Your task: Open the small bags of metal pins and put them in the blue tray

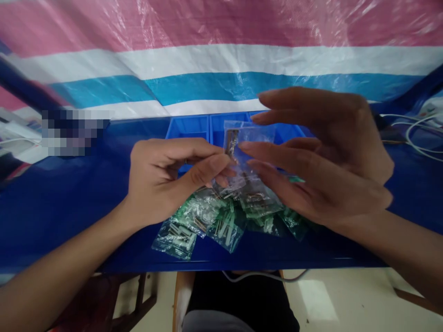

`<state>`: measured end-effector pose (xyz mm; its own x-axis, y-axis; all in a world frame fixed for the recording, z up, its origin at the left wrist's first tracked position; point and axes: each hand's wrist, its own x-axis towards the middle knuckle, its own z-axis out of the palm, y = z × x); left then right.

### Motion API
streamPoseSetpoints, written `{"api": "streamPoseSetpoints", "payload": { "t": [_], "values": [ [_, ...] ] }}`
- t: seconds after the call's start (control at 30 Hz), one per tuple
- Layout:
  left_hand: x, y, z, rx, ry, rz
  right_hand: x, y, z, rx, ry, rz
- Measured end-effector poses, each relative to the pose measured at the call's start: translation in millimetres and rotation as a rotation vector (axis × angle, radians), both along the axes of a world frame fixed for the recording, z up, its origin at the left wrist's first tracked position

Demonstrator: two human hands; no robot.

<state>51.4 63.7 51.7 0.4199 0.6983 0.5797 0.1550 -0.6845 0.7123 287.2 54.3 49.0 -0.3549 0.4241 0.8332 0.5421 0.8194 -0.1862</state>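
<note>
Between its thumb and fingers, my left hand (169,177) pinches a small clear plastic bag (249,136) by its left side. Brown screw-like pieces show inside the bag's left part. My right hand (321,157) is raised at the bag's right side, slightly blurred, its fingers spread apart. Its fingertips are close to the bag; whether they touch it I cannot tell. Below both hands lies a pile of clear and green-tinted bags (226,228) with screws and pale plugs inside.
Blue bins (190,127) stand behind the hands on the blue table (114,184). A striped plastic sheet (207,87) hangs behind. White cables (411,133) lie at the right, and a grey cable (259,275) hangs below the front edge.
</note>
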Motion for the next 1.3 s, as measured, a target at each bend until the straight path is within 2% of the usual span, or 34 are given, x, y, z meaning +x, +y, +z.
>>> {"api": "streamPoseSetpoints", "payload": {
  "t": [0.07, 0.1, 0.2, 0.27, 0.37, 0.43, 0.5, 0.6, 0.7, 0.77, 0.87, 1.03, 1.1, 1.2, 1.3],
  "values": [
    [0.6, 3.1, -1.6, 0.075, 0.029, 0.033, -1.2, 1.2, -3.0, 0.061, 0.054, 0.087],
    [0.4, 5.0, -2.5, 0.142, 0.045, 0.070, -1.6, 1.6, -4.6, 0.038, 0.103, 0.116],
    [-3.1, 9.6, -4.5, 0.435, 0.124, 0.213, -4.0, 1.6, -7.6, -0.262, 0.301, 0.158],
    [-6.9, 9.4, -4.1, 0.585, 0.212, 0.241, -6.6, 1.1, -7.7, -0.434, 0.413, 0.248],
    [-11.9, 4.9, -0.6, 0.674, 0.367, 0.251, -9.9, 0.9, -6.8, -0.574, 0.511, 0.438],
    [-13.1, 2.5, 2.1, 0.730, 0.415, 0.246, -10.6, 0.6, -6.1, -0.631, 0.526, 0.511],
    [-12.5, 2.9, 3.7, 0.729, 0.372, 0.238, -9.7, -0.1, -5.9, -0.627, 0.486, 0.511],
    [-9.7, 6.9, 3.6, 0.632, 0.258, 0.262, -7.1, -0.2, -7.0, -0.507, 0.356, 0.407],
    [-6.5, 8.7, 1.6, 0.570, 0.272, 0.214, -5.3, 1.0, -10.4, -0.407, 0.273, 0.308],
    [-4.6, 7.1, 0.1, 0.542, 0.306, 0.175, -4.9, 0.9, -12.8, -0.441, 0.265, 0.329],
    [-2.8, 4.0, -2.1, 0.535, 0.332, 0.233, -5.4, -1.7, -14.0, -0.565, 0.315, 0.454],
    [-7.7, 6.6, -2.0, 0.800, 0.361, 0.272, -7.3, -5.0, -11.0, -0.709, 0.482, 0.524],
    [-11.9, 8.5, 0.5, 0.819, 0.358, 0.280, -7.7, -4.1, -10.4, -0.737, 0.483, 0.548],
    [-16.4, 9.2, 4.9, 0.767, 0.349, 0.281, -7.7, -1.9, -11.0, -0.746, 0.436, 0.585],
    [-14.6, 7.4, 5.5, 0.713, 0.310, 0.289, -8.1, 0.4, -11.1, -0.584, 0.352, 0.473]
  ]
}}
